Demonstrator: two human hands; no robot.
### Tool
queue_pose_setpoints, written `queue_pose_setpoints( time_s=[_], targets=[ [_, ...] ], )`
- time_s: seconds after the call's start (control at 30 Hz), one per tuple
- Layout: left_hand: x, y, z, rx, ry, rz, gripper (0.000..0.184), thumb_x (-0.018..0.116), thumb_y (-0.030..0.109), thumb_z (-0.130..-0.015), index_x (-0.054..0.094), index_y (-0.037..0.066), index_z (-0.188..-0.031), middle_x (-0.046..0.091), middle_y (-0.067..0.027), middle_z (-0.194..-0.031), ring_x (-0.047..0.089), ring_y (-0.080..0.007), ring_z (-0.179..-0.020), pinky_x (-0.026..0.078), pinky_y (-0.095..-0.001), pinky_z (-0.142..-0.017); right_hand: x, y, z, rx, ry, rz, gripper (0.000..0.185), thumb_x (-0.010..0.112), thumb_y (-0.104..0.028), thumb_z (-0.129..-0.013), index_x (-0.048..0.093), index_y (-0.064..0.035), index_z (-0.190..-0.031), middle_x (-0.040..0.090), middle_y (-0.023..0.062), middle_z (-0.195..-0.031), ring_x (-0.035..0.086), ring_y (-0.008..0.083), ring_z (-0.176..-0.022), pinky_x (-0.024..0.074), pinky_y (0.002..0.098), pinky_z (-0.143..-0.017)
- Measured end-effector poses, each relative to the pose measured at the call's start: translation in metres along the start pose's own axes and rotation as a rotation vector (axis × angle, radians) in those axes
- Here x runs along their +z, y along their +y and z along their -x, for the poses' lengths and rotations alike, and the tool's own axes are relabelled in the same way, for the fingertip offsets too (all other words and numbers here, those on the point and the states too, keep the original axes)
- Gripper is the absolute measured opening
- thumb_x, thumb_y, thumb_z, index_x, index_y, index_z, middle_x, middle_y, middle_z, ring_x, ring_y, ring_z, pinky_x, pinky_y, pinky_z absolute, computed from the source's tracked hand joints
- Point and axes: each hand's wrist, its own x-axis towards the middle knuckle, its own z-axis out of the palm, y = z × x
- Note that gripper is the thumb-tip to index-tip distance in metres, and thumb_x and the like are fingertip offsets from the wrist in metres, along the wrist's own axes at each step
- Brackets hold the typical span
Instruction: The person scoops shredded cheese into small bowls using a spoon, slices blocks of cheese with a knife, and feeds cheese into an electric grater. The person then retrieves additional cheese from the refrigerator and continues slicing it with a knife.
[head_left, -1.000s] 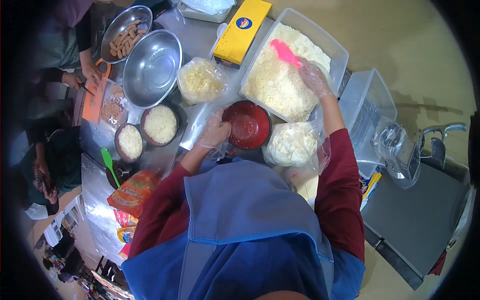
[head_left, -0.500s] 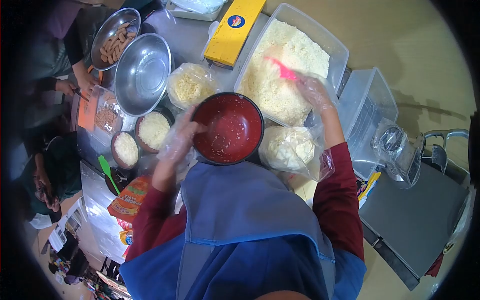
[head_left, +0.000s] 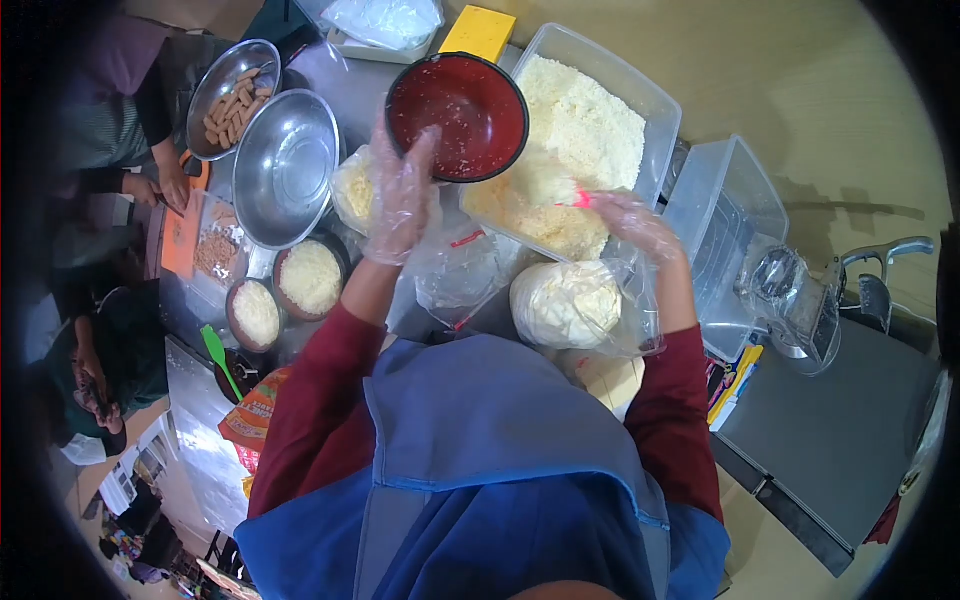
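My left hand (head_left: pixel 402 195), in a clear plastic glove, grips the left edge of a bowl (head_left: pixel 470 120), red inside and black outside. White bits cling to its inner wall. My right hand (head_left: pixel 632 222), also gloved, is closed on a pink scoop (head_left: pixel 582 198) over the near part of a clear plastic tub (head_left: pixel 672 130). Pale grated flakes (head_left: pixel 590 120) fill that tub, and some appear heaped on the scoop, whose head is blurred. The bowl is held beside the tub's left wall, above the table, its opening towards me.
Clear bags hold pale food (head_left: pixel 570 300) and shreds (head_left: pixel 355 190). Left are a steel bowl (head_left: pixel 285 170), two bowls of white shreds (head_left: pixel 310 275) and a green spatula (head_left: pixel 215 345). A co-worker's hands (head_left: pixel 165 180) work at an orange board (head_left: pixel 180 235). A second tub (head_left: pixel 715 230) stands right.
My left hand has carried the bowl forward, away from my body, up beside the tub. The scoop has come nearer to me and now appears loaded with flakes.
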Motion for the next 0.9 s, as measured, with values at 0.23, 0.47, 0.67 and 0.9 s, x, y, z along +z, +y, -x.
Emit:
queue_pose_setpoints(
  time_s=[0.23, 0.47, 0.67, 0.9],
  targets=[
    [0.051, -0.022, -0.012, 0.187, -0.052, -0.084, 0.062, 0.055, 0.021, -0.094, 0.026, -0.001, -0.145, 0.037, -0.0262, -0.137, 0.043, -0.0352, -0.122, 0.034, -0.0419, -0.105, -0.059, -0.036, 0.047, -0.213, 0.230, -0.156, 0.037, 0.060, -0.029, -0.094, 0.062, -0.0079, -0.124, 0.062, -0.0023, -0.085, 0.047, 0.0069, -0.068, 0.0419, 0.0242, -0.063],
    [0.077, -0.046, -0.012, 0.175, -0.103, 0.003, 0.059, 0.045, 0.028, -0.099, 0.024, -0.002, -0.145, 0.035, -0.0239, -0.142, 0.039, -0.0360, -0.127, 0.027, -0.0420, -0.110, -0.030, -0.071, 0.039, -0.526, 0.535, 0.322, 0.040, 0.056, -0.013, -0.091, 0.056, -0.0147, -0.131, 0.067, 0.0140, -0.093, 0.063, 0.0189, -0.082, 0.0487, 0.0331, -0.075],
    [0.061, -0.065, -0.007, 0.119, 0.015, 0.026, 0.059, 0.043, 0.028, -0.100, 0.023, -0.003, -0.145, 0.036, -0.0225, -0.142, 0.038, -0.0321, -0.130, 0.026, -0.0396, -0.111, -0.044, -0.040, 0.019, -0.077, 0.537, 0.148, 0.042, 0.054, -0.010, -0.090, 0.055, -0.0189, -0.131, 0.066, 0.0192, -0.102, 0.066, 0.0304, -0.090, 0.0503, 0.0390, -0.077],
    [0.058, -0.070, -0.007, 0.078, 0.101, 0.097, 0.054, 0.044, 0.036, -0.100, 0.034, -0.001, -0.137, 0.050, -0.0157, -0.127, 0.051, -0.0241, -0.113, 0.040, -0.0391, -0.098, 0.017, 0.012, -0.027, -0.161, 0.297, 0.473, 0.037, 0.046, -0.025, -0.094, 0.057, -0.0205, -0.128, 0.066, 0.0191, -0.099, 0.063, 0.0369, -0.095, 0.0486, 0.0466, -0.081]
  ],
)
